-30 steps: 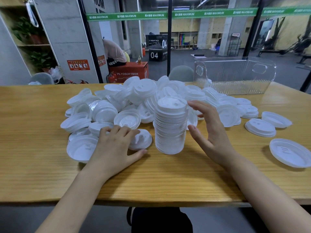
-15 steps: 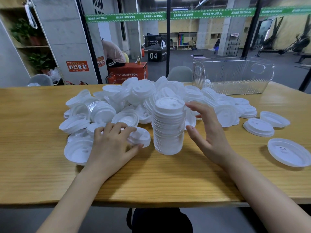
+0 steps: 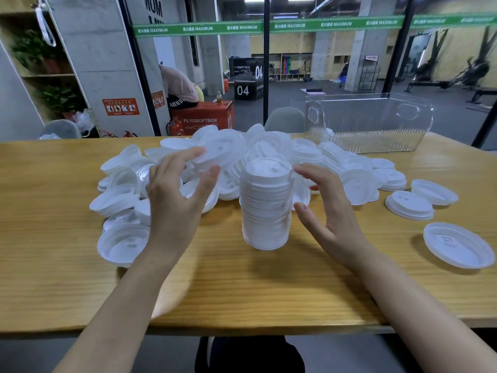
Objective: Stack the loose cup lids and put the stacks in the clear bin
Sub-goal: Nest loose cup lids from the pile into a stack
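Leftmost, an upturned white lid (image 3: 122, 244) lies on the wooden surface (image 3: 53, 238), at the near edge of the loose lid pile (image 3: 269, 146).

Left hand (image 3: 177, 195): raised over the left part of the pile, fingers spread and relaxed, nothing gripped. Outline blurred. Index tip is close to a tilted lid on top of the pile; cannot tell whether they touch.

Centre: tall lid stack (image 3: 266, 205) stands upright on the surface, in front of the pile, free of both hands.

Right hand (image 3: 330, 211): released, palm turned toward the stack, thumb just beside its wall.

Behind and to the right: clear bin (image 3: 368, 125), upright at the far edge of the surface; the pile's fringe reaches its base.

Far right: outlying lids (image 3: 457, 247) lie apart from the pile, the nearest one upturned.
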